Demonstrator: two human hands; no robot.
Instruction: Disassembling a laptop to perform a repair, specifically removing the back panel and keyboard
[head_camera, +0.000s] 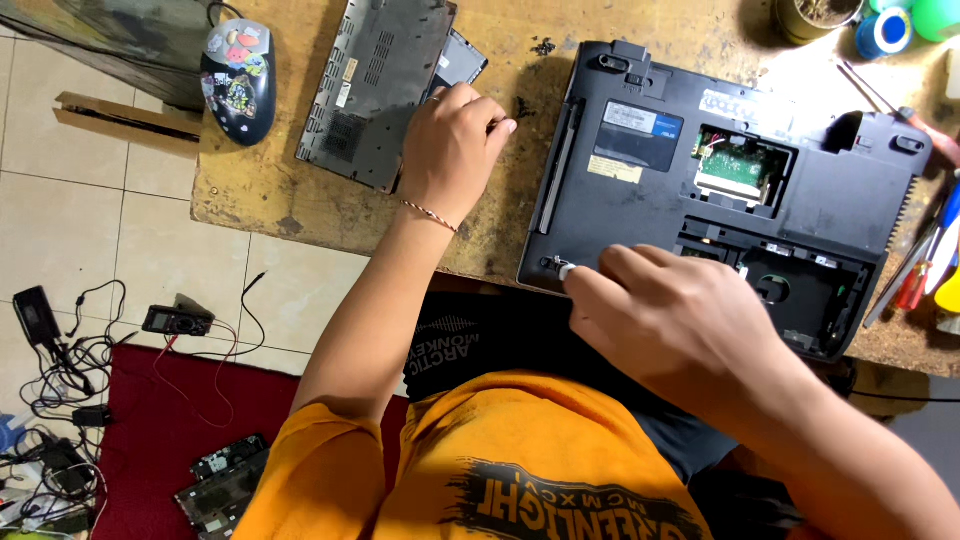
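A dark laptop (650, 190) lies bottom-up on the wooden table (260, 190), with its memory bay (742, 168) and a larger bay (800, 295) uncovered. My right hand (670, 315) is at the laptop's near-left corner, fingers pinched on a small white object (567, 271); what it is cannot be made out. My left hand (455, 150) rests with curled fingers on the edge of a grey removed bottom panel (375, 85), beside a small black cover (462, 58). Nothing shows in it.
A sticker-covered mouse (238, 80) sits at the table's left corner. Screwdrivers (925, 265) lie at the right edge, tape rolls (885, 32) and a tin (812, 15) at the far right. On the floor are a multimeter (177, 320), tangled cables (60, 400) and laptop parts (225, 480).
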